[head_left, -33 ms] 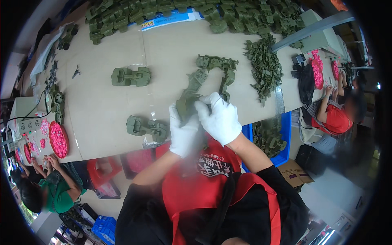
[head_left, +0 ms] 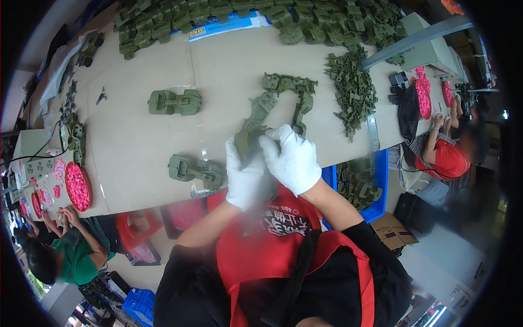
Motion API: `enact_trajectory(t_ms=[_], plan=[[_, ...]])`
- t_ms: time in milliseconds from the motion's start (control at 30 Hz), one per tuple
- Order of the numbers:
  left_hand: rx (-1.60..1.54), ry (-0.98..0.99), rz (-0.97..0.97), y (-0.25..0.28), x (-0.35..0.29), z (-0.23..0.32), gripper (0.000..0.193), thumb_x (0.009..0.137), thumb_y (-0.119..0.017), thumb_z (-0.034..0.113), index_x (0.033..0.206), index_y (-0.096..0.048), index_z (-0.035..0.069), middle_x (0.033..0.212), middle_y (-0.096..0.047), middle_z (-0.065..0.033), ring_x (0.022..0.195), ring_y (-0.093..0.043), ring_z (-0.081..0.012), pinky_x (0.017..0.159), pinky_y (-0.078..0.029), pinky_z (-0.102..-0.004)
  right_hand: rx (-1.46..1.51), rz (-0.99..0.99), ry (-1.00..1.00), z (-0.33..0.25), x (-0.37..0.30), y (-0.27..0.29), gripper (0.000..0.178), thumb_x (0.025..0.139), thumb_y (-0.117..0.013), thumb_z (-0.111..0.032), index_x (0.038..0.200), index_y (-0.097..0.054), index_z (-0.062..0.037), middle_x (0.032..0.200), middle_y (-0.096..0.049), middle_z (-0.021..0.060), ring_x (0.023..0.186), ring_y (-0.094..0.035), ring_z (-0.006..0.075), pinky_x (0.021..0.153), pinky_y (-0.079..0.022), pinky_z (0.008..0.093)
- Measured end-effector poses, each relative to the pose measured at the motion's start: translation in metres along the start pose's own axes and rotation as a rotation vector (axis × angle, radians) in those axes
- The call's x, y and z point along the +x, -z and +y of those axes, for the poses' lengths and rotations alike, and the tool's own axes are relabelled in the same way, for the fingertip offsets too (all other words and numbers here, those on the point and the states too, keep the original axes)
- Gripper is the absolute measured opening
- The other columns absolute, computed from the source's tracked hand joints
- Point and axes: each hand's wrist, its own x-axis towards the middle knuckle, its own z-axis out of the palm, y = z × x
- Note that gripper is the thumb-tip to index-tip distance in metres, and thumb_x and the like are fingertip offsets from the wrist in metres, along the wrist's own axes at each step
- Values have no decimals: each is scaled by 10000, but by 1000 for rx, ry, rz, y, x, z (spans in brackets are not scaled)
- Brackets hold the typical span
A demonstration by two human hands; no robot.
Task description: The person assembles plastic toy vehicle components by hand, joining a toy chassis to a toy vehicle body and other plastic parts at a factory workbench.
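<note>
My left hand [head_left: 243, 182], in a white glove, is closed around the near end of an olive-green plastic vehicle body [head_left: 260, 111]. The far end of this body points away from me over the table. My right hand [head_left: 294, 161], also gloved in white, bends its fingers in a pinch against the held end; whatever is between its fingertips is hidden. Just beyond lie more green molded parts, one lengthwise [head_left: 289, 83] and one upright [head_left: 300, 113]. To the left rest two similar vehicle bodies, a farther one [head_left: 175, 102] and a nearer one [head_left: 196, 171].
Small green parts form a pile [head_left: 353, 90] at the right. Many green bodies [head_left: 310, 24] line the table's far side. A blue crate [head_left: 383, 180] with green parts stands below the table edge. Co-workers sit at left [head_left: 81, 264] and right [head_left: 447, 158], near trays of pink pieces [head_left: 78, 186].
Hardly anything differs; the fingers of my right hand have shifted very slightly against the held part.
</note>
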Motion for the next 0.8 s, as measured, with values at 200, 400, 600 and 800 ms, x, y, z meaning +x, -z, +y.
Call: enact_trajectory(t_ms=[200,400,600,800], plan=[[75,-41,-97,14,1,-10,258,970,-473,3,1187,-418,131,1121,-553,-50,977,-563,-119,804,-493,-265,104,8,24,11,4,-6,158,847,-670,-192,902,-602,-61,737,-663,170,646,-654,371,581,-537,446],[-788,421,-36,5,-5,7,213,995,-488,112,1205,-455,95,1133,-570,-46,1006,-570,-145,841,-485,-274,31,103,119,11,-7,-12,139,821,-691,-160,859,-594,-67,747,-659,158,642,-656,353,570,-539,431],[-194,168,-126,24,8,-36,399,1009,-483,347,1307,-465,82,1164,-588,-38,1021,-579,-173,894,-472,-304,183,160,40,25,-4,-10,140,824,-699,-160,879,-603,-74,745,-671,153,678,-677,325,570,-540,403],[66,395,-288,26,7,-30,544,760,-660,-13,1263,-468,65,1063,-606,-69,914,-614,-185,780,-524,-328,633,-119,-500,108,8,26,410,808,-745,-288,1100,-662,-14,866,-709,126,705,-669,206,653,-535,324]])
